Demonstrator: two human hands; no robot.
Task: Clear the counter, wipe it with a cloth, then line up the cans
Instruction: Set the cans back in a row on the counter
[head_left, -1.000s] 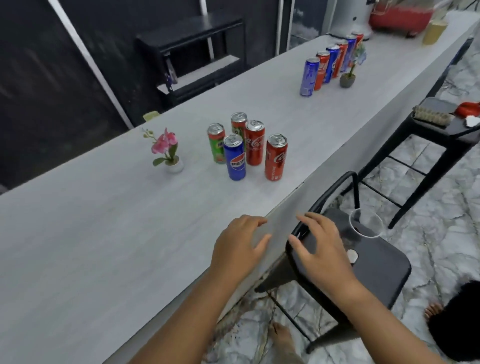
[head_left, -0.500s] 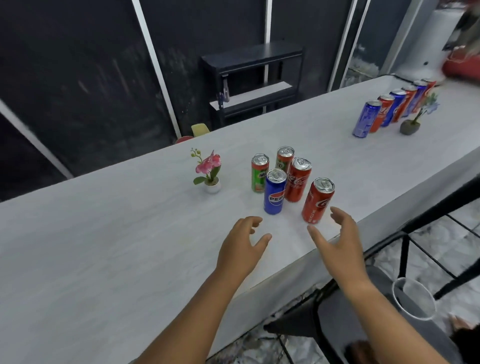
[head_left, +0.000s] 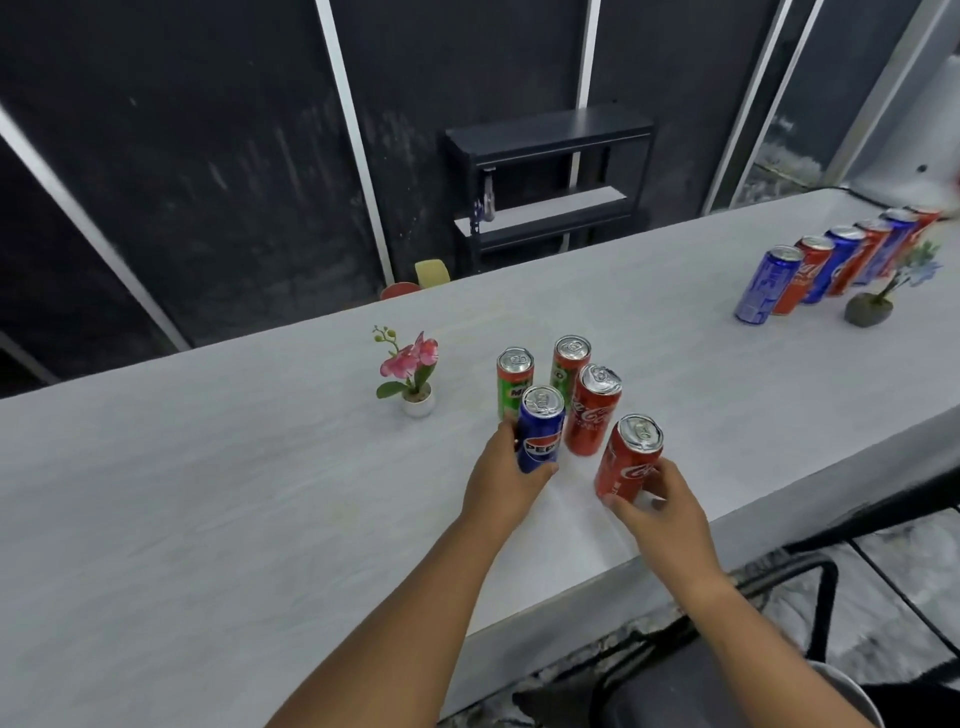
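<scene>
Whereas half a second ago both hands hovered spread and short of the cans, each now holds one. On the counter (head_left: 208, 493) the orchid (head_left: 410, 371) stands at 9 o'clock from the cluster of five, apart from it. The green can (head_left: 514, 376) is at the cluster's 10 o'clock, upright. At 7 o'clock the left hand (head_left: 501, 480) grips the blue can (head_left: 540, 428), with fingers behind its far left side and the thumb curled under its label. That can has its long axis vertical and its tab end up. I cannot tell whether it is off the surface. The back can (head_left: 570, 358) is at 12 o'clock and the middle red can (head_left: 592, 410) is just in front of it; both are upright and untouched. At 4 o'clock, nearest the counter edge, the right hand (head_left: 662, 512) grips the front red can (head_left: 628, 460) low down, thumb on the near side and fingers round the right. This can also stands on end, its top leaning slightly toward 1 o'clock. Well away at 2 o'clock, a row of cans (head_left: 831, 265) runs off toward the far corner, all upright, with a grey pot (head_left: 868, 309) just beside it.
</scene>
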